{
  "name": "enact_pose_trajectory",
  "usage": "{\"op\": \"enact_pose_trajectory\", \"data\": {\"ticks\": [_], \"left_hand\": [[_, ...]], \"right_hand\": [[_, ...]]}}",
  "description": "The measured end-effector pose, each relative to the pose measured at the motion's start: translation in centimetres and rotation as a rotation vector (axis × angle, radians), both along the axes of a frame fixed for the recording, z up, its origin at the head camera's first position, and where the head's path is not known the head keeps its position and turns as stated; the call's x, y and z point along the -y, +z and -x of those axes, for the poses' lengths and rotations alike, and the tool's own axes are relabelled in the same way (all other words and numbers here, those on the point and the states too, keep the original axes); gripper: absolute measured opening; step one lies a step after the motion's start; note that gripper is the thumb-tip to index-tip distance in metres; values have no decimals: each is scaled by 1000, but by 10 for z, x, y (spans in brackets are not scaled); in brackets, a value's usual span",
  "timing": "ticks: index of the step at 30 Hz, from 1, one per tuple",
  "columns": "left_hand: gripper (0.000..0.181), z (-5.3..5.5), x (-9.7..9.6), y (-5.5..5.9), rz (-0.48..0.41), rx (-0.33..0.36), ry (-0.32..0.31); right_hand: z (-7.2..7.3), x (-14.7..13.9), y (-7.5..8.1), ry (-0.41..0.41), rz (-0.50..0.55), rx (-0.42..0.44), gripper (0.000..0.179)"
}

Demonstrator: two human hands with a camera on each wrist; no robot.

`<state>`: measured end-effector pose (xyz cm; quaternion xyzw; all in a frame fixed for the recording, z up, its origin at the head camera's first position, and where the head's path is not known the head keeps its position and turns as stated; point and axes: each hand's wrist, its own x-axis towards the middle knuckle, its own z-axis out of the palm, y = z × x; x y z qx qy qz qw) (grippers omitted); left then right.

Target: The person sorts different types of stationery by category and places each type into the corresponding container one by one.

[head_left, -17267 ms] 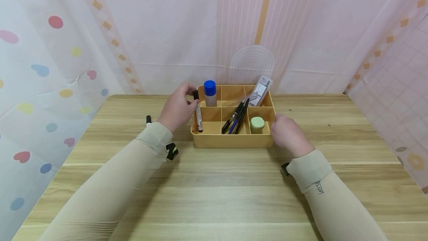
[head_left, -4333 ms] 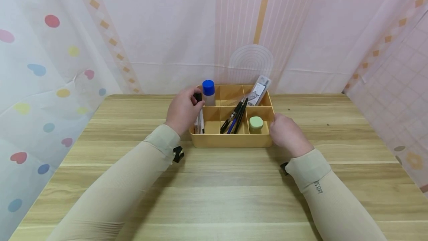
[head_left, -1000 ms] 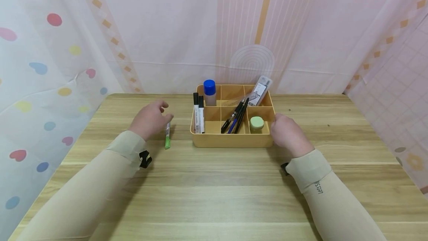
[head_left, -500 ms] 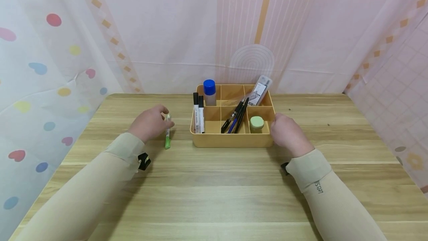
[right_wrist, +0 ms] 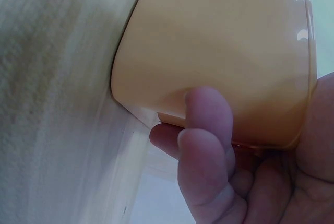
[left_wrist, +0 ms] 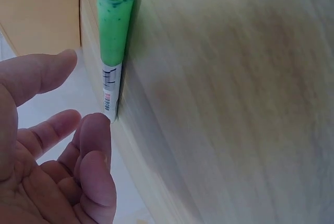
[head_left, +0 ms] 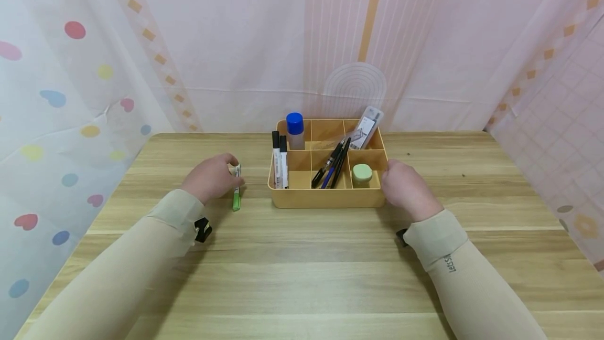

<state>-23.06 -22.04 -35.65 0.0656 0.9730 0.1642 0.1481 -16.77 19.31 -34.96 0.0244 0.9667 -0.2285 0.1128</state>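
Note:
My left hand (head_left: 209, 177) is at a green-and-white marker (head_left: 237, 195) lying on the table, left of a yellow divided organizer (head_left: 325, 199). In the left wrist view the thumb is spread from the loosely bent fingers (left_wrist: 96, 135), whose tips come right at the marker's white end; its green end (left_wrist: 115, 25) points away from the hand. My right hand (head_left: 408, 188) grips the organizer's right side, fingers bent against its wall (right_wrist: 209, 51) in the right wrist view. Two black-capped white markers (head_left: 277, 167) stand in the organizer's front left compartment.
Other organizer compartments hold a blue-capped bottle (head_left: 295, 130), several pens (head_left: 333, 164), a small green-lidded jar (head_left: 362, 173) and a clear plastic case (head_left: 367, 127) leaning at the back right. A patterned cloth (head_left: 236, 41) hangs behind the wooden table (head_left: 302, 266).
Since the oldest frames, a second black-capped marker has joined the first in the front left compartment. The left hand has moved left to the green marker and lowered slightly. The right hand stays put.

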Motion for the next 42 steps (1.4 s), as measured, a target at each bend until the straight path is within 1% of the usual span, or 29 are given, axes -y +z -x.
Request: {"op": "enact_pose_trajectory", "data": {"ticks": [7,14,22,26,34,42], "left_hand": [[53,0,0,-1,-1,-2,-26],[50,1,0,-5,-10,9,-47],[48,2,0,-7,-8,14,-52],[45,2,-1,-8,-11,22,-51],[37,2,-2,-11,7,12,-92],[31,0,-2,-10,0,42,-102]], "right_hand": [[1,0,0,-3,-4,2,48],[1,-2,-4,31,-34,-57,43],[1,-1,-3,24,-27,-41,44],[1,-1,-2,24,-34,-40,44],[0,-1,-2,22,-33,-48,44],[0,-1,-3,19,-20,-41,44]]}}
